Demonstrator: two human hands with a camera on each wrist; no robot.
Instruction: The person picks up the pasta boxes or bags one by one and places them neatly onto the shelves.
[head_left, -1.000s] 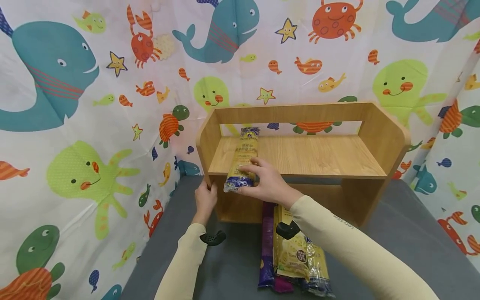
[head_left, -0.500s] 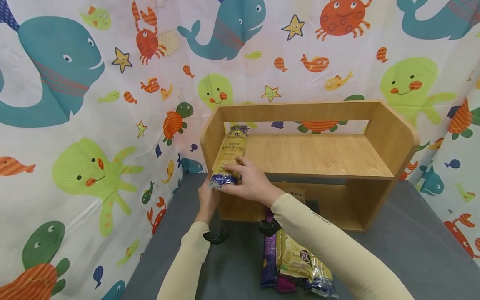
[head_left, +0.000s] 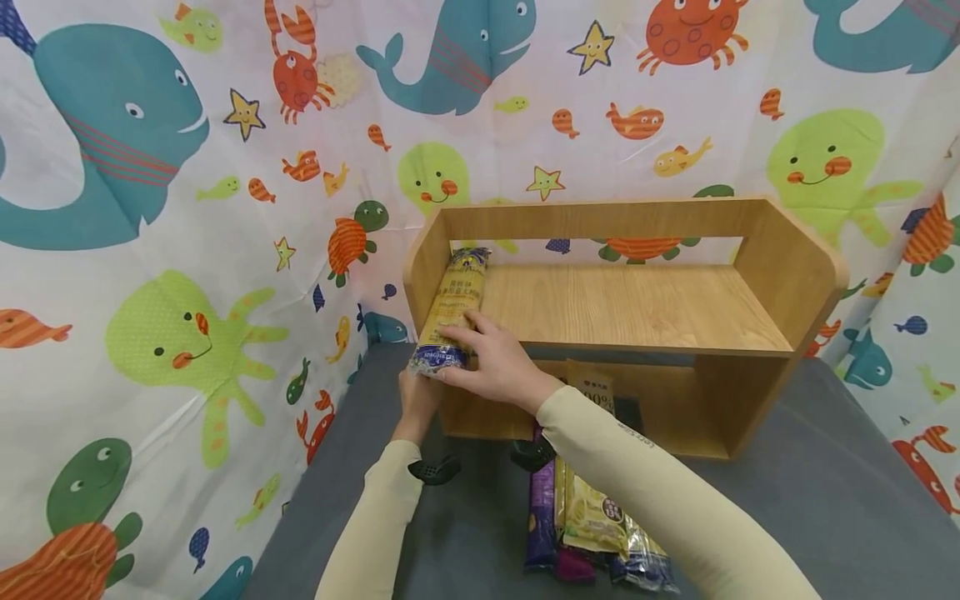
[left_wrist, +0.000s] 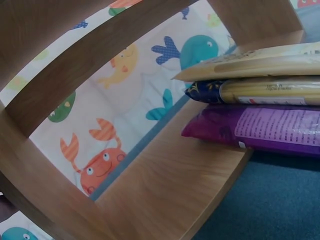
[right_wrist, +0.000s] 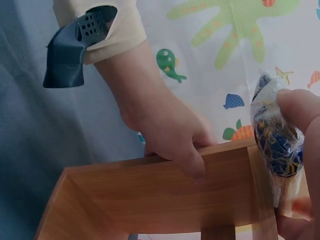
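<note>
A yellow and blue bag of spaghetti (head_left: 459, 287) lies along the left end of the upper board of the wooden shelf (head_left: 637, 304). My right hand (head_left: 504, 364) holds its near part, thumb and fingers on opposite sides. The bag's clear crinkled end (right_wrist: 277, 132) shows in the right wrist view. Lower down, my left hand (head_left: 418, 398) grips the shelf's left side panel (right_wrist: 170, 185), its thumb over the edge in the right wrist view; in the head view the bag's end partly covers this hand.
Under my right forearm several pasta bags, among them a purple one (head_left: 542, 512) and a yellow one (head_left: 592, 512), lie on the grey tabletop (head_left: 825, 492). Their far ends reach into the lower compartment. A cartoon-print curtain (head_left: 225, 333) hangs behind and at the sides.
My right hand has moved the spaghetti bag leftward along the upper board, up to the left side panel. The left hand stays on that panel.
</note>
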